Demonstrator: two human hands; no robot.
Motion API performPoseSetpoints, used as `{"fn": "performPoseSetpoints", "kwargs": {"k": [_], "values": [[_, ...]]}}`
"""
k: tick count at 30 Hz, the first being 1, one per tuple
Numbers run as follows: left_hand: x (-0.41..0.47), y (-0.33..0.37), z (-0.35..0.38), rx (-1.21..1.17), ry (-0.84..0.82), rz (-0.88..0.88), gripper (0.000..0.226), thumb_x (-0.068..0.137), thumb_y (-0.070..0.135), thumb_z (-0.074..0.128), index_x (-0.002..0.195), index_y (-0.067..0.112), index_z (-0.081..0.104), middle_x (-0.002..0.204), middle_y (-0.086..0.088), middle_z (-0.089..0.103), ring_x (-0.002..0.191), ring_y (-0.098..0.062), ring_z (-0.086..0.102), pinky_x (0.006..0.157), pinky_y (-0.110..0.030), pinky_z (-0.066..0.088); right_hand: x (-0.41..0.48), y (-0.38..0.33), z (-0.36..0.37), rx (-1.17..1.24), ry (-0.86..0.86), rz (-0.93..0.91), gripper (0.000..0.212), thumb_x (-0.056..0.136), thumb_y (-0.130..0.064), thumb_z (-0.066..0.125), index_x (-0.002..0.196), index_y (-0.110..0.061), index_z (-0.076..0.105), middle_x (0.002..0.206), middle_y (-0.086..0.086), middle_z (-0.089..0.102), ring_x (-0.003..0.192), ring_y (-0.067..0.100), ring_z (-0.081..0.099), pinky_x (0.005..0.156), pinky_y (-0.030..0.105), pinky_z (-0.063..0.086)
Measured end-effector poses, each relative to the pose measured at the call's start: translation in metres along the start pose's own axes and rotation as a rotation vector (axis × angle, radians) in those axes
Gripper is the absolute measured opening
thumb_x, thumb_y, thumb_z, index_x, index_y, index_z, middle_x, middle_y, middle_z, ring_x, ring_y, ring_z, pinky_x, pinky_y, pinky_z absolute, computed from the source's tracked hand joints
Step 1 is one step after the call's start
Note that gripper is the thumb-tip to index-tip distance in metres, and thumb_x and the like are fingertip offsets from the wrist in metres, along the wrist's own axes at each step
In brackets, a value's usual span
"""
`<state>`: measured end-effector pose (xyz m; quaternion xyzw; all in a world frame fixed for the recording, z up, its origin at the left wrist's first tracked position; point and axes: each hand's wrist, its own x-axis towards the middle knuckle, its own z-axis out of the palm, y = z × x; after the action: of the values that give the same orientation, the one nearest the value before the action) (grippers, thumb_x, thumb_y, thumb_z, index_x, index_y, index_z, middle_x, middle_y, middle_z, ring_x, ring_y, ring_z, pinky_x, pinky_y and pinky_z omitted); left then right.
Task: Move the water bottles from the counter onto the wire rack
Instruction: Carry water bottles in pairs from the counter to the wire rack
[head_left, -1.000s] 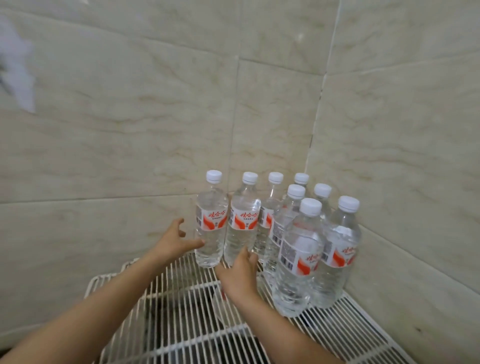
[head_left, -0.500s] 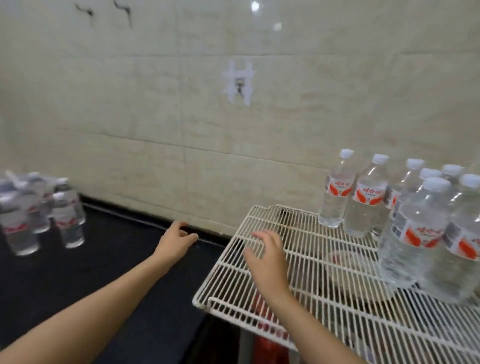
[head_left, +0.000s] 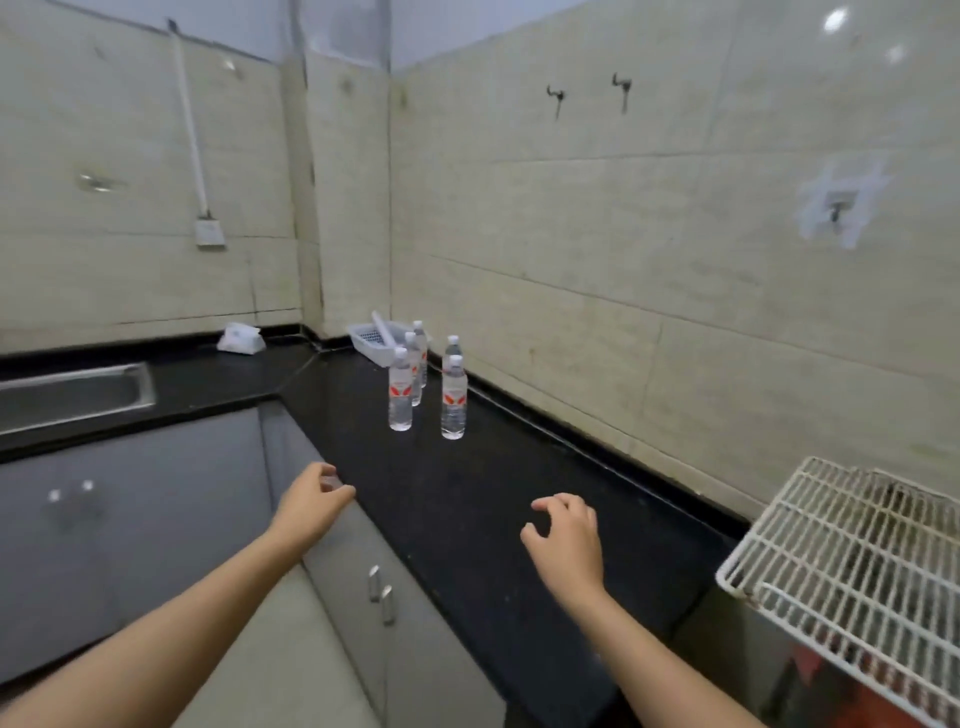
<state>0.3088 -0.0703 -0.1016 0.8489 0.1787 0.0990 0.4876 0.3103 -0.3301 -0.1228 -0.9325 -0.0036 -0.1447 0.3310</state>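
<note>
Several clear water bottles with white caps and red-and-white labels stand upright in a cluster on the black counter, the nearest two at left and right. The white wire rack shows only its bare left end at the right edge. My left hand hovers over the counter's front edge, fingers loosely curled, holding nothing. My right hand hovers above the counter with fingers spread and curled, empty. Both hands are well short of the bottles.
A white plastic basket sits in the corner behind the bottles. A steel sink is at the left, a white packet by the back wall. Grey cabinet doors lie below the counter. Hooks hang on the tiled wall.
The view has swung left from the rack's bottles to the counter. Both hands left the rack and now reach out over the counter toward the bottle cluster.
</note>
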Motion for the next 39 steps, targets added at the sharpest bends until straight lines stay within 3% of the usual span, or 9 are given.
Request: {"fn": "performPoseSetpoints", "kwargs": {"k": [6,12,16,20,22,31,39], "values": [[0.022,-0.073,-0.118,-0.01,0.038,-0.023,0.041,0.088,0.016,0.054,0.127,0.004,0.045,0.119,-0.016,0.054,0.096,-0.022,0.048,0.078,-0.03,0.037,-0.002,-0.101,0.096,-0.065,-0.143,-0.028,0.033,0.086,-0.023,0.052,0.119,-0.016,0.054,0.133,0.003,0.042,0.128,0.02,0.031,0.099,0.031,0.037],[0.053,-0.135,-0.197,-0.094,0.164,-0.104,0.038,0.088,0.009,0.054,0.123,-0.003,0.047,0.125,-0.024,0.052,0.107,-0.031,0.051,0.083,-0.028,0.035,-0.009,-0.173,0.166,-0.176,-0.294,-0.147,0.039,0.084,-0.028,0.053,0.122,-0.019,0.051,0.137,0.004,0.037,0.131,0.021,0.027,0.102,0.03,0.033],[0.073,-0.169,-0.21,-0.146,0.172,-0.168,0.036,0.088,0.006,0.053,0.122,-0.005,0.047,0.124,-0.025,0.052,0.095,-0.023,0.046,0.071,-0.028,0.037,0.014,-0.192,0.195,-0.211,-0.349,-0.17,0.04,0.085,-0.029,0.053,0.123,-0.019,0.05,0.139,0.004,0.036,0.133,0.02,0.026,0.103,0.032,0.033],[0.109,-0.185,-0.212,-0.176,0.191,-0.189,0.034,0.087,0.007,0.054,0.119,-0.005,0.049,0.122,-0.024,0.053,0.095,-0.023,0.047,0.077,-0.029,0.035,0.053,-0.194,0.226,-0.23,-0.39,-0.131,0.039,0.084,-0.029,0.054,0.122,-0.02,0.051,0.136,0.004,0.038,0.13,0.021,0.029,0.102,0.032,0.033],[0.134,-0.182,-0.212,-0.178,0.195,-0.169,0.033,0.088,0.007,0.054,0.118,-0.004,0.05,0.12,-0.023,0.054,0.094,-0.022,0.047,0.073,-0.027,0.036,0.08,-0.194,0.242,-0.214,-0.4,-0.085,0.039,0.083,-0.029,0.055,0.121,-0.02,0.052,0.136,0.006,0.039,0.13,0.023,0.031,0.102,0.033,0.034],[0.292,-0.138,-0.218,-0.153,0.227,-0.029,0.031,0.087,0.006,0.054,0.117,-0.002,0.052,0.103,-0.013,0.052,0.093,-0.021,0.048,0.078,-0.026,0.033,0.232,-0.207,0.312,-0.077,-0.357,0.038,0.039,0.084,-0.026,0.057,0.121,-0.015,0.054,0.132,0.01,0.044,0.123,0.026,0.039,0.1,0.036,0.04],[0.404,-0.163,-0.212,-0.17,0.188,-0.071,0.028,0.087,0.007,0.055,0.114,-0.002,0.054,0.103,-0.013,0.054,0.096,-0.025,0.051,0.079,-0.028,0.034,0.307,-0.208,0.379,-0.074,-0.378,0.143,0.038,0.083,-0.024,0.059,0.119,-0.013,0.055,0.129,0.01,0.048,0.121,0.025,0.042,0.097,0.035,0.042]]}}
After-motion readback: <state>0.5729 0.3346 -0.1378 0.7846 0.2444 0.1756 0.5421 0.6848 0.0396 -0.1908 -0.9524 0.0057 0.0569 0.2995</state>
